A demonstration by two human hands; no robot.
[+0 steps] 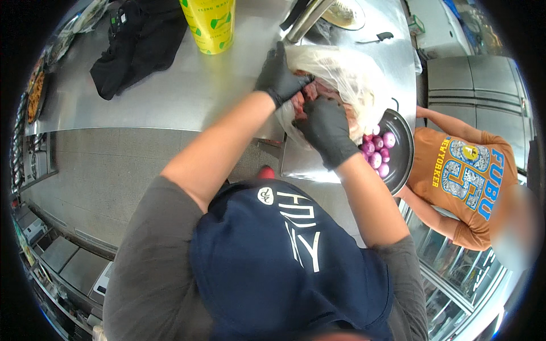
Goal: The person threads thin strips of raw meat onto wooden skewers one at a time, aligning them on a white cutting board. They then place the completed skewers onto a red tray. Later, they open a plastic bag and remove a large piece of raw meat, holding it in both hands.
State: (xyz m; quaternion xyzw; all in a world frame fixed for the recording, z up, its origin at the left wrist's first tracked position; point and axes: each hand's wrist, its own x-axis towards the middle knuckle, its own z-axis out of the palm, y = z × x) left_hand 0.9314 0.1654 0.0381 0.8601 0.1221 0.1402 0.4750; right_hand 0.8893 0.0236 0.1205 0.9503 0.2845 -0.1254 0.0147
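A clear plastic bag (pixel 355 71) of raw meat (pixel 311 92) lies spread on the steel table, its mouth toward me. Both my hands wear black gloves. My left hand (pixel 282 79) is at the bag's left edge, its thumb on the meat and its fingers along the outside, gripping the bag. Reaching in from the right, my right hand (pixel 327 128) has its fingers curled down around the meat; its fingertips are partly hidden. Close by my right wrist, a dark pan (pixel 402 153) holds several peeled red onions (pixel 376 149).
On the steel table (pixel 165 105) stand a yellow-green cylinder (pixel 213 28) and a heap of black cloth (pixel 139 48). A metal post (pixel 307 23), a round dish (pixel 344 12) and a black-handled knife (pixel 382 37) lie beyond the bag. A person in a brown shirt (pixel 455 176) stands at the right, hand by the pan.
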